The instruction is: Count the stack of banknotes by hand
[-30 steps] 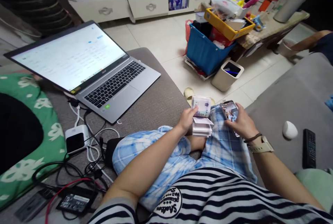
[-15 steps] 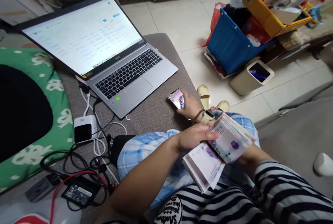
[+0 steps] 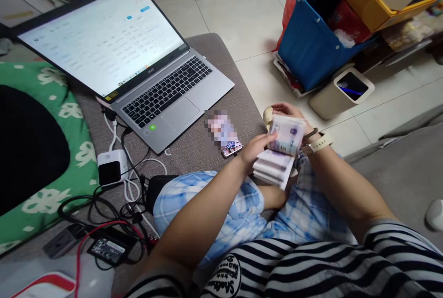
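Observation:
A thick wad of banknotes [image 3: 285, 134] is bent over my left hand [image 3: 258, 149], with the thumb pressed on its upper face and the lower ends fanned downward. My right hand [image 3: 289, 110], with a watch [image 3: 317, 144] on its wrist, is just behind the top edge of the notes. Its visible fingers are stretched out and apart; the notes hide part of the palm. A phone [image 3: 231, 147] lies on the grey cushion left of the notes, its upper part blurred out.
An opened laptop [image 3: 180, 111] stands on the grey seat [image 3: 228, 72]. Tangled cables, a white charger [image 3: 112, 169] and a power adapter [image 3: 108, 249] lie to the left. On the floor are a blue bin [image 3: 304, 44] and a beige waste bin [image 3: 325, 102].
My right hand has let go of the phone, which now lies on the cushion, and has moved right and up behind the banknotes. My left hand has raised the notes.

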Demonstrator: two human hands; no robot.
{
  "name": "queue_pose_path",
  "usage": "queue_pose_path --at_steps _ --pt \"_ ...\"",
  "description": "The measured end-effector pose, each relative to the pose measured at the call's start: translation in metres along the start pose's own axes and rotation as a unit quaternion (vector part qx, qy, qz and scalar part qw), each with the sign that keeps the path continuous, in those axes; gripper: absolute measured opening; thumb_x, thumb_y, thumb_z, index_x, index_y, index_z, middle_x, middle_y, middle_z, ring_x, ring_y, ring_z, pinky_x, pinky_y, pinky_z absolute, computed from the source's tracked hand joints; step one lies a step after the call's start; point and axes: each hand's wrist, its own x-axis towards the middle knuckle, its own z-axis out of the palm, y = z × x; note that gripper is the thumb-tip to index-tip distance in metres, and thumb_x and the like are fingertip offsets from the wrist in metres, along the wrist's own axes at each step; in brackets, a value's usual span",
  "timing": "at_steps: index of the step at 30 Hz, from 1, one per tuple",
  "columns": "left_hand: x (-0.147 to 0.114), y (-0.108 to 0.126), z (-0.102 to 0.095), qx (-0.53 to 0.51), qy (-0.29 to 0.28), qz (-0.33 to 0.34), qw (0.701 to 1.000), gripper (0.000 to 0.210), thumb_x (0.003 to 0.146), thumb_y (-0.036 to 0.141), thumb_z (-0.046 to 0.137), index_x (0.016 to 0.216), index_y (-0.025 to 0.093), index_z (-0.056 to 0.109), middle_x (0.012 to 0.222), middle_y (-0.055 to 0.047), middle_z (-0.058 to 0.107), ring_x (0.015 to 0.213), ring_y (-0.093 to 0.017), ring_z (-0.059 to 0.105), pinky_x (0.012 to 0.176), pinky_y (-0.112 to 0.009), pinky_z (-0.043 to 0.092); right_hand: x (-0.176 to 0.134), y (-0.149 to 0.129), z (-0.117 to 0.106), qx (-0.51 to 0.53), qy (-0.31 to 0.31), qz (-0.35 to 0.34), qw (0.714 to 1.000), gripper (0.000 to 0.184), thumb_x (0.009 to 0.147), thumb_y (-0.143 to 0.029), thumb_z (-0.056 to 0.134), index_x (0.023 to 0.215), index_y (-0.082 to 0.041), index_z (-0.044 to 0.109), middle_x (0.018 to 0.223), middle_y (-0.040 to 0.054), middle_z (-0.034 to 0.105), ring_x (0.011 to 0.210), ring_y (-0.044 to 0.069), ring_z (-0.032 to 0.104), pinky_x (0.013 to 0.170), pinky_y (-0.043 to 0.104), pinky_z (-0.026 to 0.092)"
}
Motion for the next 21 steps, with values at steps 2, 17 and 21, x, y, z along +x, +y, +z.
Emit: queue_pose_path --at_steps 2,17,21 --pt "0.023 0.002 0.007 -0.011 0.044 0.026 0.999 0.03 0.09 0.033 0.062 0.105 0.009 0.074 0.088 -0.014 0.079 0.088 -0.027 0.075 0.086 -0.038 0.057 0.006 -0.009 -0.02 0.09 0.045 0.005 0.995 0.029 0.078 -0.039 0.071 0.098 -0.018 0.066 0.088 0.0032 0.065 0.075 0.016 0.061 0.069 0.03 0.051" --pt "0.081 -0.008 -0.019 -0.072 0.21 0.197 0.955 0.035 0.08 0.036 0.075 0.104 0.011 0.073 0.101 -0.014 0.078 0.106 -0.027 0.072 0.1 -0.042 0.052 -0.001 0.005 -0.001 0.115 0.097 0.005 0.989 0.049 0.085 -0.066 0.068 0.072 -0.02 0.056 0.064 -0.0016 0.052 0.064 0.013 0.05 0.06 0.025 0.042" --pt "0.084 -0.006 -0.022 -0.079 0.217 0.196 0.953 0.031 0.081 0.034 0.073 0.102 0.011 0.073 0.103 -0.013 0.078 0.108 -0.027 0.071 0.1 -0.04 0.051 0.005 0.004 0.008 0.105 0.084 -0.007 0.991 0.044 0.081 -0.058 0.074 0.072 -0.02 0.055 0.067 -0.0022 0.054 0.063 0.012 0.048 0.06 0.025 0.04"
